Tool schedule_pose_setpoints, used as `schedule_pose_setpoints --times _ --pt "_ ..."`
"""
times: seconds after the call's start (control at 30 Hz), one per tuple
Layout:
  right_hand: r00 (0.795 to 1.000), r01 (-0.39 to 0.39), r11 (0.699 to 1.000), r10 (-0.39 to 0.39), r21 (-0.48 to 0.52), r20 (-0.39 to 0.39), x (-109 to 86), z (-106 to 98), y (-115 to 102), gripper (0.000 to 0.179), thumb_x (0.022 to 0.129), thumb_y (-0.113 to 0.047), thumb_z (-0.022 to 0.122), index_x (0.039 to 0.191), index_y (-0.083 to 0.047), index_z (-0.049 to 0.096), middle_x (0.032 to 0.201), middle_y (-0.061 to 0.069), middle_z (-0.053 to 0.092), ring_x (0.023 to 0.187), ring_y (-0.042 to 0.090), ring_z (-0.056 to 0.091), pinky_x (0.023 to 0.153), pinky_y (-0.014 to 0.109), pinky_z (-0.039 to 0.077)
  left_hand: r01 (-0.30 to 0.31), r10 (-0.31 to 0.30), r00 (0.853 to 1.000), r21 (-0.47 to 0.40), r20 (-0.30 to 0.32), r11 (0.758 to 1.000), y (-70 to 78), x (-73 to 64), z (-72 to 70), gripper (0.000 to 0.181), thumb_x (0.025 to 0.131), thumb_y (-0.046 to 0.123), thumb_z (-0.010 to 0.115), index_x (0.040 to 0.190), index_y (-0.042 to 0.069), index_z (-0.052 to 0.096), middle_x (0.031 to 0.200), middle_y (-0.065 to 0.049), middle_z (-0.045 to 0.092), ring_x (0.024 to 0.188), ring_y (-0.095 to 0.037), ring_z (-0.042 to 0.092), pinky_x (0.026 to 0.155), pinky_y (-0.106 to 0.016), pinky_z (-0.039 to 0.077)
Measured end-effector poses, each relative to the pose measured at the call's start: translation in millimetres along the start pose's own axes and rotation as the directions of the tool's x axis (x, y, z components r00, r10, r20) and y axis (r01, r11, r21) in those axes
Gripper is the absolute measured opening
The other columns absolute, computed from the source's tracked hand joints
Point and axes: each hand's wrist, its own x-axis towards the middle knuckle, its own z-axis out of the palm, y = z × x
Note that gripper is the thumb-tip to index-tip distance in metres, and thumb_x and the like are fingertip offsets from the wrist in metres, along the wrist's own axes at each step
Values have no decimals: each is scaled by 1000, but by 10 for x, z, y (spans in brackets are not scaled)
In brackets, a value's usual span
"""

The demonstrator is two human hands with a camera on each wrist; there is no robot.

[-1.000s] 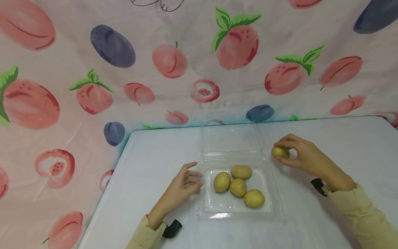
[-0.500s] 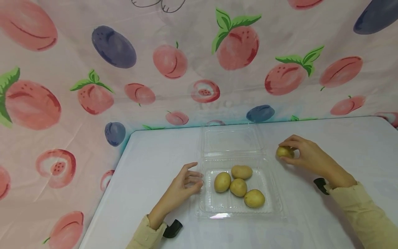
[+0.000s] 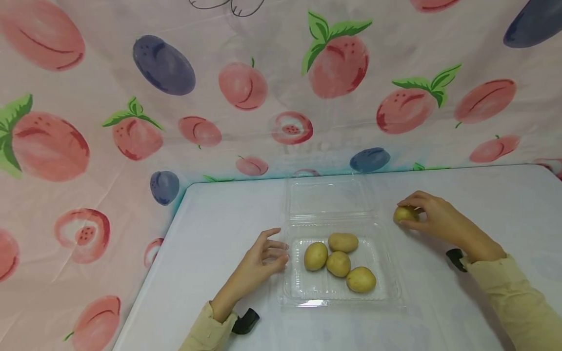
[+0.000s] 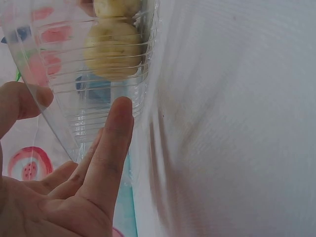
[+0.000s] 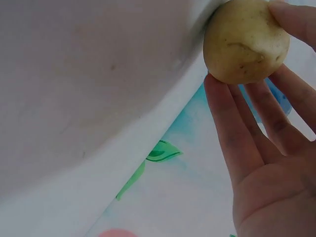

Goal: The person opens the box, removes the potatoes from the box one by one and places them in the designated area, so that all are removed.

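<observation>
On the right of the head view, my right hand (image 3: 436, 219) pinches a small yellow potato (image 3: 405, 214) between thumb and fingertips. The right wrist view shows this potato (image 5: 247, 42) close to the white table surface. A clear plastic clamshell box (image 3: 303, 291) stands in the middle with its lid (image 3: 327, 195) folded back. Several potatoes (image 3: 338, 264) lie in its base. My left hand (image 3: 254, 265) is at the box's left side, fingers extended. In the left wrist view, its fingertips (image 4: 121, 106) are right at the ribbed clear wall (image 4: 98, 118).
The white table (image 3: 210, 224) runs back to a cloth backdrop (image 3: 263, 44) printed with peaches and blue fruit. Dark straps (image 3: 246, 321) show at both wrists below cream sleeves (image 3: 208, 331).
My right hand has moved a little to the right with the potato, farther from the box. The left hand and the potatoes in the box have stayed in place.
</observation>
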Motion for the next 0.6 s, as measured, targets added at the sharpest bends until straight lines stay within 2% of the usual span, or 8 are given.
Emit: schedule_pose_setpoints --times 0.2,0.33,0.6 --pt "999 -23 999 22 30 44 9 -13 3 42 78 -13 85 114 1 69 105 7 64 93 23 64 76 40 57 -3 3 1000 1 -2 1000 11 -9 4 69 95 14 68 152 12 29 130 -18 58 114 -30 63 82 -28 60" --pt "999 -18 1000 17 25 41 5 -7 -2 43 77 -12 85 114 2 68 107 10 64 96 26 64 81 47 55 1 -1 1000 6 -4 1000 5 -3 6 68 95 12 67 152 13 29 130 -18 58 114 -30 63 82 -28 60" --pt "1000 -5 1000 5 18 17 6 1 -39 42 76 -8 85 113 1 69 109 11 63 98 27 63 83 50 54 1 -1 1000 12 -2 1000 -1 2 3 68 95 14 67 152 12 29 130 -18 58 114 -30 63 82 -29 61"
